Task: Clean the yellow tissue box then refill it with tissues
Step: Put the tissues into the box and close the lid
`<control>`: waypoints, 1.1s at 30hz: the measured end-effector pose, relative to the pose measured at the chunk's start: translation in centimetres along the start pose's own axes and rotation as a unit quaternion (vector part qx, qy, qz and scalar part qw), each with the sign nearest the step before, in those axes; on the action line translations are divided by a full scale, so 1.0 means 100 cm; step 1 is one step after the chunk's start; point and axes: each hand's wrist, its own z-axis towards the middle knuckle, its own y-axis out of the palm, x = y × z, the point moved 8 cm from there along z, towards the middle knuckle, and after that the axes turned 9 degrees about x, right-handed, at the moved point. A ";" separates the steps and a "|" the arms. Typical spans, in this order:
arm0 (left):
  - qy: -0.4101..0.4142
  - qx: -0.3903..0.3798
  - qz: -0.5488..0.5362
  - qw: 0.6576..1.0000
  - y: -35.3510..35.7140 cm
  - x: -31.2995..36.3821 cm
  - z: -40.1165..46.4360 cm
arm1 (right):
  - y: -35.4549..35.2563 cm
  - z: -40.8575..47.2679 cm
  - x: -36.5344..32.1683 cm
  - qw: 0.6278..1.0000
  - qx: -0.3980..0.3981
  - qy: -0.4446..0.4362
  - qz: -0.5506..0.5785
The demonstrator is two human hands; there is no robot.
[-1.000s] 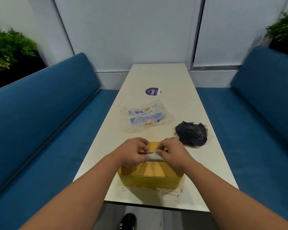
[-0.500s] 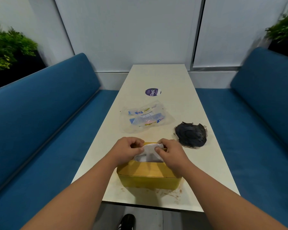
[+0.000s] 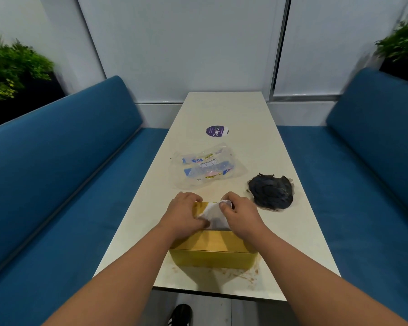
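White tissue (image 3: 214,214) now stands higher above the yellow tissue box (image 3: 212,251); left hand (image 3: 183,214) and right hand (image 3: 242,214) grips pinch it.

The tissue box (image 3: 212,252) sits at the table's (image 3: 257,147) near edge. Behind it lies the wrapper (image 3: 207,169) (cloth (image 3: 270,191) to its right), the sticker (image 3: 217,131) farther back.

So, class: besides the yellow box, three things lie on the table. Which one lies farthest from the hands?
The round purple sticker, flat on the table. The clear plastic wrapper and the dark crumpled cloth both lie nearer.
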 end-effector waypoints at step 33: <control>-0.039 0.023 -0.101 0.994 0.003 -0.019 -0.003 | -0.008 -0.010 0.008 0.998 0.059 -0.004 -0.018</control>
